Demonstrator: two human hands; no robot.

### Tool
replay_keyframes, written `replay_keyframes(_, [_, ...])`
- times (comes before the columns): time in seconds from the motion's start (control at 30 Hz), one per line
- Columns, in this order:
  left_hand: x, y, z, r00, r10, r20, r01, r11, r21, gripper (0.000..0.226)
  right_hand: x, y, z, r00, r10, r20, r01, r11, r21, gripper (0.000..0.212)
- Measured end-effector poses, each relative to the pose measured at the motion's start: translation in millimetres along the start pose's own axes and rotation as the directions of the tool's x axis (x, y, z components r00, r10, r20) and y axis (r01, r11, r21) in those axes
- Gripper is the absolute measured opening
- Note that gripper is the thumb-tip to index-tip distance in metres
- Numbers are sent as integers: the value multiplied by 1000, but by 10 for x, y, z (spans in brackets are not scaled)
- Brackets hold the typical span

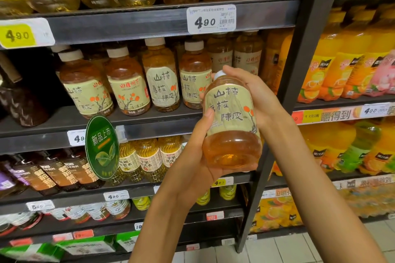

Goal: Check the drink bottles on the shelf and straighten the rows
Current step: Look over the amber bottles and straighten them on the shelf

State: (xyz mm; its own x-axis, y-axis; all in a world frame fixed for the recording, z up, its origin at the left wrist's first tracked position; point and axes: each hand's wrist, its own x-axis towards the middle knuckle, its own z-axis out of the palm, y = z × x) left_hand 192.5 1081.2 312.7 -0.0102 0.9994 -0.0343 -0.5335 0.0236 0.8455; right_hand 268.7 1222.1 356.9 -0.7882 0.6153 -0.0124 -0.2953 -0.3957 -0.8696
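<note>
A: Where is the bottle right now?

B: The amber tea bottle (232, 121) is off the shelf, held up in front of the middle shelf (149, 128), near its right end, just left of the dark upright post (284, 113). It tilts a little, cap up and away, base toward the camera, label facing us.

A: How do the hands hold it?

B: The left hand (192, 156) comes up from below, palm cupping the lower left side and base, thumb pressed along the edge of the label, fingers curled under the bottom. The right hand (252, 92) reaches in from the right, forearm slanting up from the lower right corner; its fingers wrap behind the neck and shoulder, with fingertips curled over by the white cap. Both grip the bottle.

A: And the row behind?

B: Four matching bottles (128, 83) stand along the front of the middle shelf, left of the held one, labels turned to different angles. More stand farther back. A green oval tag (102, 147) hangs from the shelf edge.
</note>
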Motion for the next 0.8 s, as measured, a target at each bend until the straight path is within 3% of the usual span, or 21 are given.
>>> replay_keyframes(0.1, [7,-5,4,999,37,-39,-34,997,66,54,-18,-64,40,996,-82,30,84,994,-75,27])
replay_keyframes(0.23, [21,-17,-10,986,137,-97,-113,969,218,55,-43,-134,56,970,-244,-24,219,907,-361,29])
replay_keyframes(0.33, [53,-29,-35,964,233,-125,-175,917,360,55,-97,-113,88,957,-289,27,272,863,-425,34])
replay_keyframes(0.57, [87,-97,-160,936,330,-123,-241,855,459,57,-155,-28,139,896,-441,52,435,849,-300,27])
replay_keyframes(0.67, [77,-99,-212,945,295,-140,-225,898,378,61,-169,-37,148,880,-465,100,475,869,-138,29])
replay_keyframes(0.73, [94,-112,-244,966,246,-80,-208,923,323,73,-171,-28,176,876,-456,159,463,886,-9,32])
replay_keyframes(0.8, [115,-124,-246,970,244,-18,-225,918,328,69,-183,-10,196,870,-445,211,444,894,58,40])
